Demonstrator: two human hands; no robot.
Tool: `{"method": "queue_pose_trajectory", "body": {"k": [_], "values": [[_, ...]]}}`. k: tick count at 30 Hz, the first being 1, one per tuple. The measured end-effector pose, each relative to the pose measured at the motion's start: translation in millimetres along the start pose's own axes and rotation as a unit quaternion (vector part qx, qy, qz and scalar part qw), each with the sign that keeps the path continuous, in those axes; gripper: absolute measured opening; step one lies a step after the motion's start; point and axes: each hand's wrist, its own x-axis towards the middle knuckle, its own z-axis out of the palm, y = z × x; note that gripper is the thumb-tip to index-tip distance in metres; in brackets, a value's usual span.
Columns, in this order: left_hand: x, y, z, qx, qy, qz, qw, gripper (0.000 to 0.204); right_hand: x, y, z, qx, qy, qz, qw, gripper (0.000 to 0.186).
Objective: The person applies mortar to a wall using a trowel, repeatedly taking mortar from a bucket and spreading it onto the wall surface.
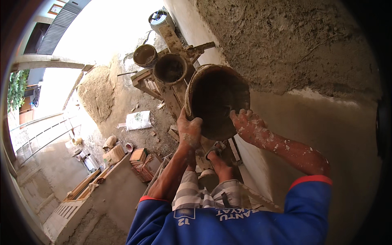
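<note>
Bucket (pixel 218 92) looks too dark inside to read; left hand (pixel 190 130) grasps its rim; right hand (pixel 248 125) curls there, grip unclear.

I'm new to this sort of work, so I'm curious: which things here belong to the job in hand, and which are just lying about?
Seemingly part of the job:
Large bucket, with the left hand on its rim, the right hand at its other side
Nearer small bucket
Farther small bucket

Seemingly just lying about:
White sack
Reddish slabs
Pale jerrycan
</note>
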Motion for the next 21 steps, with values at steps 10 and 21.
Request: {"method": "queue_pose_trajectory", "body": {"k": [10, 21], "values": [[-4.9, -11.4, -7.3, 0.014, 0.014, 0.045, 0.999, 0.057, -3.4, 47.1, 6.5, 0.141, -0.004, 0.05, 0.989, 0.039], [-18.5, 26.7, 13.9, 0.224, -0.001, 0.099, 0.97, 0.059, -13.5, 45.5, 19.3, 0.111, 0.062, 0.037, 0.991, 0.03]]}}
